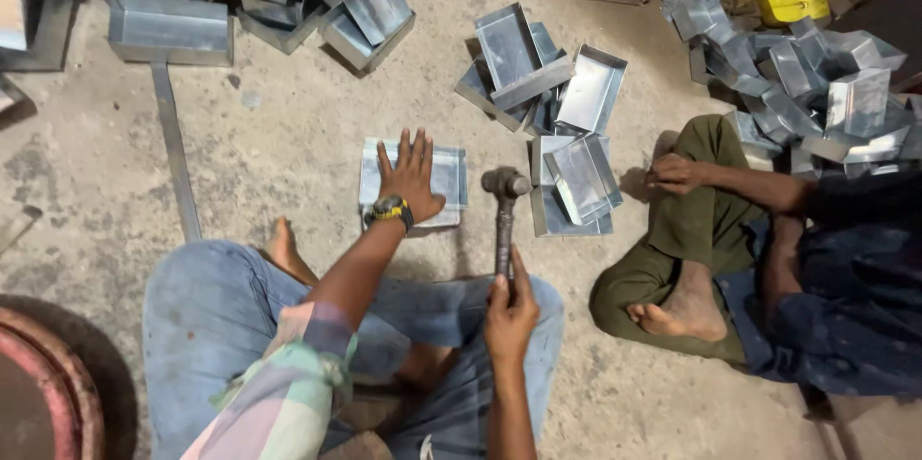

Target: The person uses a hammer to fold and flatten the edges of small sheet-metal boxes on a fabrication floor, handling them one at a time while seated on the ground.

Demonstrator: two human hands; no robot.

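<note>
Hammering step in hand: left hand spread flat pinning the tray, right hand fisted round the raised hammer (next blow needs fingers clear).

Shiny grey is seen on the metal trays; faded blue on the jeans; olive on a co-worker's trousers (a yellow watch too).
</note>
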